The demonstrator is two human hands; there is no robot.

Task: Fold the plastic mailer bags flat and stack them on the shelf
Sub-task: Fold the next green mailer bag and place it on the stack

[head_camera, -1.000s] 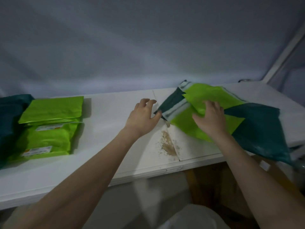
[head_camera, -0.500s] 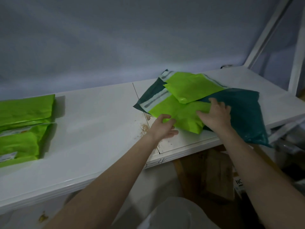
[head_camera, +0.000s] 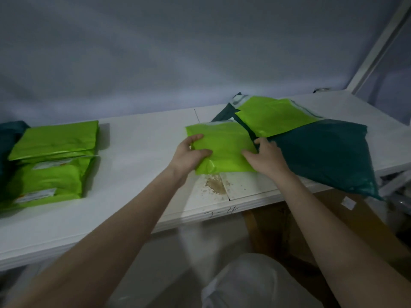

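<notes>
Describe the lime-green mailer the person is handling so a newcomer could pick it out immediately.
On the white shelf, look right of centre, just above the brown stain at the front edge. The lime-green mailer lies there between the left hand and right hand. Unlike the other green mailer behind, both hands hold it.

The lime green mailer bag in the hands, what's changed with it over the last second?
Both hands have taken hold of the lime green mailer bag and pulled it left and toward the person, off the loose pile. The left hand now grips its left edge; the right hand holds its right edge. The other green bag, the dark teal bag and the folded stack on the left stayed put.
</notes>
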